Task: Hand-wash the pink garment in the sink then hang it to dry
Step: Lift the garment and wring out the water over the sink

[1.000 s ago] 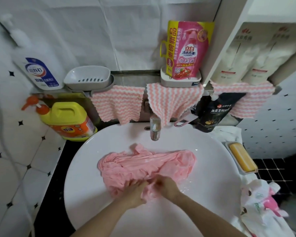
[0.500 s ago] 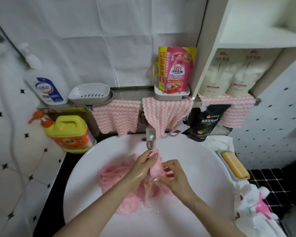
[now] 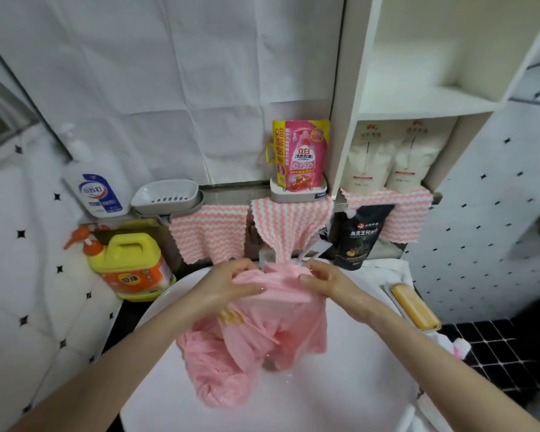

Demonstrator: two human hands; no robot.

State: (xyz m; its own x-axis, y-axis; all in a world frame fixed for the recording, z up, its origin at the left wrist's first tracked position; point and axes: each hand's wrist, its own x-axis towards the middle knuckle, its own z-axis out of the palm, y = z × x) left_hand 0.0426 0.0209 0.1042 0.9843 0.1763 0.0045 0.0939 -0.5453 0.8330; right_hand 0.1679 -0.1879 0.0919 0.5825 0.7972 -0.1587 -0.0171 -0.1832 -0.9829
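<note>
The wet pink garment (image 3: 256, 341) hangs in bunched folds over the white sink (image 3: 356, 385), its upper edge lifted to the tap (image 3: 265, 258). My left hand (image 3: 231, 283) grips that edge on the left, fingers curled over the cloth. My right hand (image 3: 320, 277) pinches the same edge on the right. The tap's spout is partly hidden behind the raised cloth and my fingers. The garment's lower part trails onto the basin floor.
A yellow detergent jug (image 3: 131, 265) stands left of the sink, with a white pump bottle (image 3: 95, 182) and soap dish (image 3: 166, 194) on the ledge. Pink-white cloths (image 3: 289, 227) hang behind the tap. A yellow soap bar (image 3: 413, 305) lies right of the basin.
Both hands rose from the basin floor to the tap, lifting the garment's top edge with them. The view tilted up, so the shelf shows more.
</note>
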